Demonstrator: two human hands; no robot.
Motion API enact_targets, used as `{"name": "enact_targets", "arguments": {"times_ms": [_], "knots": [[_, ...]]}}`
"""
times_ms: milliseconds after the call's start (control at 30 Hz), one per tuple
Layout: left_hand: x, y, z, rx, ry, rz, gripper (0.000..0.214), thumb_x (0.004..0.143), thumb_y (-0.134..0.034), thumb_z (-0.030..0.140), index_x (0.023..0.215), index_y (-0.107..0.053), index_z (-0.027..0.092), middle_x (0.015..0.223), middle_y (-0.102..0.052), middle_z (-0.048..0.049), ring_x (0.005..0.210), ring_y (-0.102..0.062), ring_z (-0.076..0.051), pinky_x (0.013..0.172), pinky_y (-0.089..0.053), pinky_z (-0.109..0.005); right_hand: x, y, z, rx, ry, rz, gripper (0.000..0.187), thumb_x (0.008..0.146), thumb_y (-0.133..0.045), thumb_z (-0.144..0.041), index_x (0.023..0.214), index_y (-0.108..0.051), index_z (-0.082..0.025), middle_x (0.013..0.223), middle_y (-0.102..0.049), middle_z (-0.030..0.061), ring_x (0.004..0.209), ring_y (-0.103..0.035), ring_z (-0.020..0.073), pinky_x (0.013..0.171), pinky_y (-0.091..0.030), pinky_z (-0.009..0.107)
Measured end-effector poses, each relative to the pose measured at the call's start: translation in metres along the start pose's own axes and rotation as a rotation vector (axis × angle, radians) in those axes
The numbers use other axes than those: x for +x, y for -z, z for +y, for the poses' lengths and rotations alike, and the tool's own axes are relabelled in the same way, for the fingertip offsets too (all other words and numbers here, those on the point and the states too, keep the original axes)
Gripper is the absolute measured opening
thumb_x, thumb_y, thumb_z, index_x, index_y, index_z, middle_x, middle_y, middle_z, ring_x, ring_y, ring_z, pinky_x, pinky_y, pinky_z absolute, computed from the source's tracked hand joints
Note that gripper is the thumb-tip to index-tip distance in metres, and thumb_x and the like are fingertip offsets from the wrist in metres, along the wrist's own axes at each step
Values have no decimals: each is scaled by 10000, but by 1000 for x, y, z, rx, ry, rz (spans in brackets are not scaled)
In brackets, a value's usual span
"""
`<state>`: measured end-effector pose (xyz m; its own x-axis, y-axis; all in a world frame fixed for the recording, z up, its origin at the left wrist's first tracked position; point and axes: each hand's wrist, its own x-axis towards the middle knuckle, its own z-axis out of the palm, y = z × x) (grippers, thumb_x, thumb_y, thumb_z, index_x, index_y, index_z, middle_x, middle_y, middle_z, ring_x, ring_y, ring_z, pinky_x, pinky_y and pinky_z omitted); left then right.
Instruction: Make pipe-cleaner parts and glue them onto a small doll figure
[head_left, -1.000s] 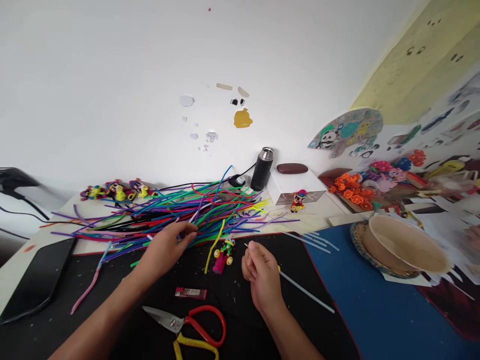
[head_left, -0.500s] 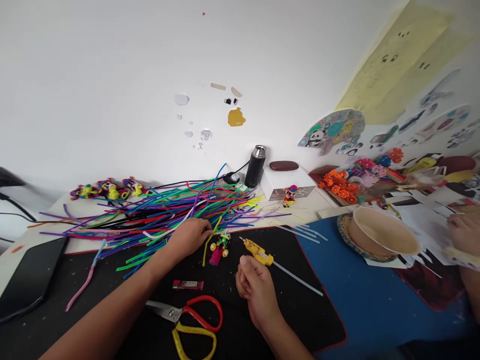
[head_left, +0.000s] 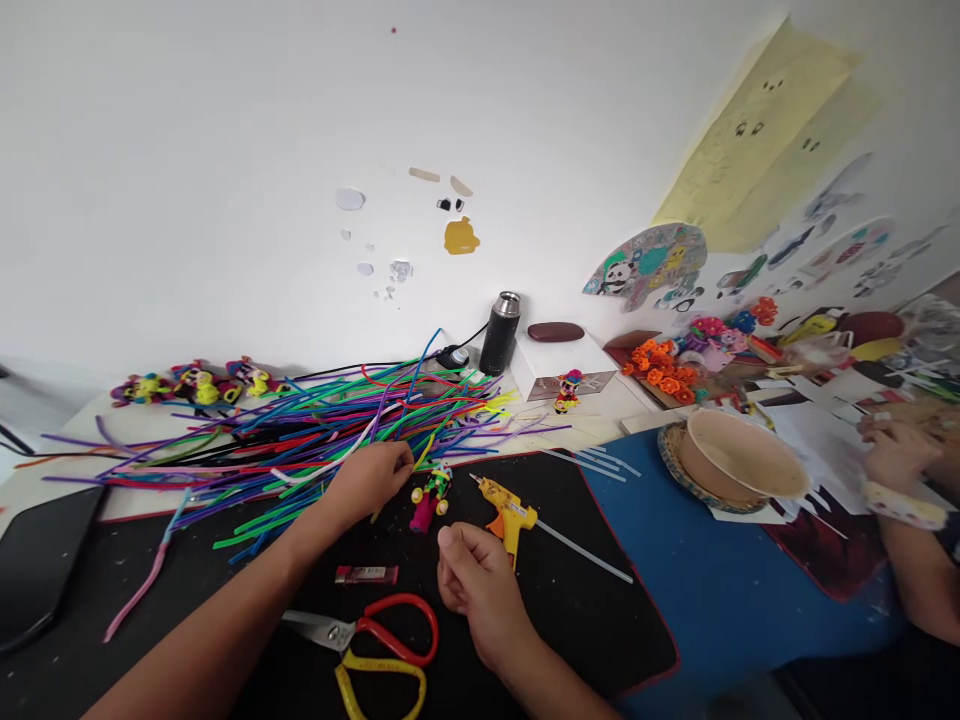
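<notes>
My left hand [head_left: 373,480] is closed at the front edge of the pipe cleaner heap [head_left: 330,430]. A yellow pipe cleaner [head_left: 423,453] runs through its pinched fingers, one end showing on each side. My right hand [head_left: 480,590] is curled with the thumb against the fingers; anything inside it is hidden. Just beyond it lies a yellow glue gun [head_left: 508,507] with a clear glue stick [head_left: 585,552] in its back. Between my hands rests a small pipe cleaner doll [head_left: 431,497]. Scissors [head_left: 375,640] with red and yellow handles and a red lighter [head_left: 367,574] lie nearer me.
Several finished dolls [head_left: 199,384] lie at the back left, and another doll [head_left: 568,391] stands by a white box [head_left: 559,365]. A black flask [head_left: 499,335] is behind the heap. To the right are a bowl [head_left: 742,455] and another person's hands [head_left: 892,450]. A black phone-like slab [head_left: 49,560] lies left.
My right hand has drawn back left, uncovering the glue gun's handle and trigger. The yellow pipe cleaner's lower end has swung left with my left hand. The whole view has shifted slightly.
</notes>
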<state>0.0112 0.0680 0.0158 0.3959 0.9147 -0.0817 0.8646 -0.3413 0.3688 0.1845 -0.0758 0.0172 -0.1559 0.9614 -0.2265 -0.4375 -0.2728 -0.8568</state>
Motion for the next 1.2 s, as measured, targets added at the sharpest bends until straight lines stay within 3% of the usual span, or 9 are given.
{"name": "enact_targets", "arguments": {"times_ms": [200,367,667,833,1067,1200], "knots": [[-4,3,0,9,-28,-32,143,909,-605,307,866,-723,238,849,-771,-56,802,-700,-251,673,-440,-316,2,-6,-1,-15,-35,-43,637,817,-749,-718,582,-455,-204,449,-303,-114,395,-202,37,413,-138,227],[-4,4,4,15,-33,-26,147,874,-579,214,825,-717,226,850,-760,-70,774,-689,-253,670,-429,-324,5,-7,-3,-14,-34,-67,628,821,-745,-718,591,-467,-204,444,-291,-119,389,-203,38,409,-138,228],[-1,29,1,-79,-30,79,255,930,-485,386,919,-688,233,912,-770,-51,772,-692,-232,701,-445,-308,11,11,-20,-79,-32,-42,624,799,-748,-732,596,-477,-208,445,-273,-125,393,-189,43,414,-136,238],[4,38,-8,-90,43,148,280,908,-460,436,906,-656,236,809,-752,-43,697,-665,-241,645,-410,-314,27,30,-38,-226,-11,-65,617,812,-707,-759,615,-520,-205,436,-291,-118,389,-215,54,420,-135,244],[-3,43,-16,-231,77,171,283,899,-468,491,904,-623,254,799,-748,-22,699,-675,-237,645,-439,-307,59,52,-63,-289,64,92,560,823,-707,-711,652,-566,-196,455,-317,-110,419,-225,63,445,-164,242],[-2,36,-26,-172,81,191,265,881,-493,462,897,-663,259,886,-776,-52,794,-706,-272,694,-471,-332,78,63,-65,-327,66,146,501,836,-697,-677,738,-627,-191,474,-369,-100,413,-241,71,437,-152,245]]}}
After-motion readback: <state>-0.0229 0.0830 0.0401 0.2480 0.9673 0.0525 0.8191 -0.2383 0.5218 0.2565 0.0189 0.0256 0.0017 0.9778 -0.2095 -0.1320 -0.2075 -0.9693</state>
